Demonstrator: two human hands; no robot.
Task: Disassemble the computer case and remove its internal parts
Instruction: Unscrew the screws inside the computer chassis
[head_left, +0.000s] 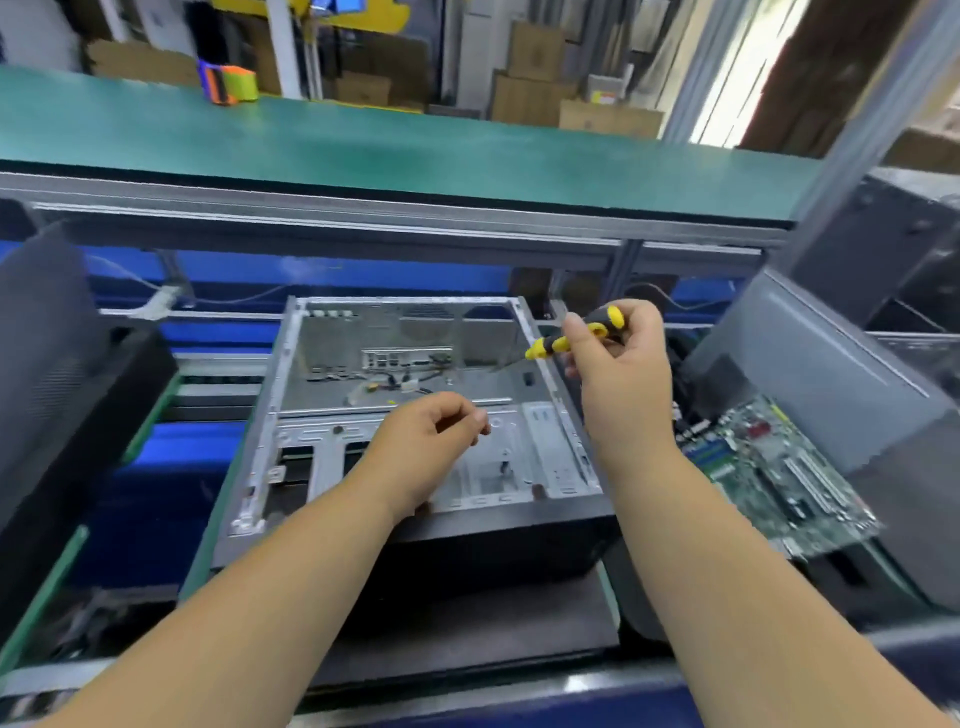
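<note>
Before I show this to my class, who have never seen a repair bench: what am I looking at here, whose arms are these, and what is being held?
This is one picture from a camera worn on a person's head, looking forward and down at their own two bare arms. No robot is involved. In front of them lies an open computer case, side panel off, mostly emptied; a few loose cables remain inside. The right hand holds a yellow-and-black screwdriver above the case's right edge. The left hand hovers over the case with its fingers curled; the picture is too blurred to tell whether its grip holds something small. A green motherboard lies to the right of the case. Behind runs a green-topped shelf.
</note>
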